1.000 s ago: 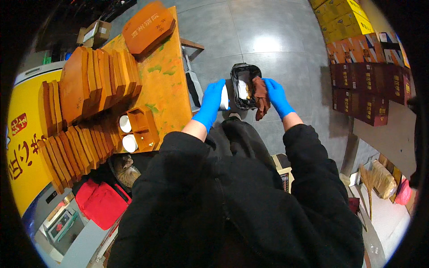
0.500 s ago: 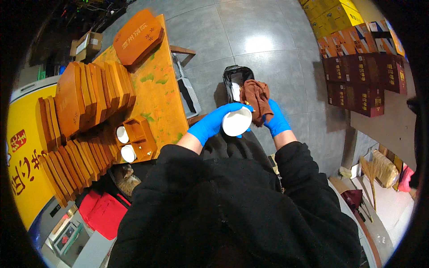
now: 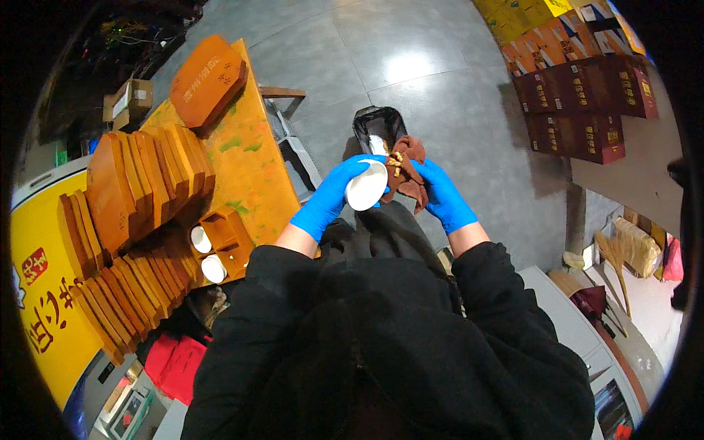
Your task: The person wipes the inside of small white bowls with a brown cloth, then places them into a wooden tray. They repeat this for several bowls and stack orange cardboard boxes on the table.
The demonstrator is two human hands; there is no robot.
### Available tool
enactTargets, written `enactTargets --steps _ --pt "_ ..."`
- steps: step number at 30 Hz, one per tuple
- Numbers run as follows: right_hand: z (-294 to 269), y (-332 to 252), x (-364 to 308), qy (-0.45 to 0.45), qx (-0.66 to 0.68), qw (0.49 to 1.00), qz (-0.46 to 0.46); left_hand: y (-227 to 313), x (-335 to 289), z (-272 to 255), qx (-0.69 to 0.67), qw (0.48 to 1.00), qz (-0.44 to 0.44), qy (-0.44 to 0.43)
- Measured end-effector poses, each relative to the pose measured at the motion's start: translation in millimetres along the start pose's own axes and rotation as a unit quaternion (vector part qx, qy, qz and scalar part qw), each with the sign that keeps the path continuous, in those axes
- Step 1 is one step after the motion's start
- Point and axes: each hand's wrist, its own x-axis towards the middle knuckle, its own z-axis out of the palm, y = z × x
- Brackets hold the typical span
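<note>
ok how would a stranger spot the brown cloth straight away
Find the orange table at the left, then the black bin on the grey floor to its right. Overlapping the bin's lower right in the picture, the brown cloth is bunched in the right hand. Its crumpled folds set it apart from the smooth white cup in the left hand.

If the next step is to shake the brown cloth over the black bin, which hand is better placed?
Probably the right hand: it grips the brown cloth, which carries yellowish bits, near the black bin. The left hand is occupied with the white bowl.
</note>
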Motion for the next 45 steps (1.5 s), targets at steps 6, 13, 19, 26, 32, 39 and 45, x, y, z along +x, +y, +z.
enactTargets --steps 6,13,19,26,32,39,45 --pt "-20.5 -5.7 -3.5 0.046 -0.028 0.992 -0.116 -1.6 18.5 18.7 0.248 0.952 0.177 -0.020" --pt "-10.7 -7.7 -4.9 0.081 0.030 0.991 -0.107 -6.3 42.6 35.1 0.434 0.868 0.221 -0.094" --pt "-12.8 -25.3 -0.6 0.115 0.164 0.971 -0.131 -8.8 50.4 12.1 0.400 0.898 0.180 -0.031" --pt "-21.2 -33.8 6.1 0.063 0.161 0.976 -0.134 1.0 62.8 9.0 0.354 0.917 0.181 -0.031" --pt "-17.4 -26.7 8.8 0.060 0.074 0.984 -0.147 17.2 44.3 27.5 0.489 0.847 0.183 -0.099" --pt "-36.2 -39.4 10.4 -0.018 0.138 0.986 -0.094 17.2 39.7 21.9 0.296 0.945 0.125 -0.066" --pt "-4.3 -40.8 -0.6 0.216 -0.397 0.859 -0.240 5.9 16.6 12.7 -0.215 0.969 0.022 0.123"
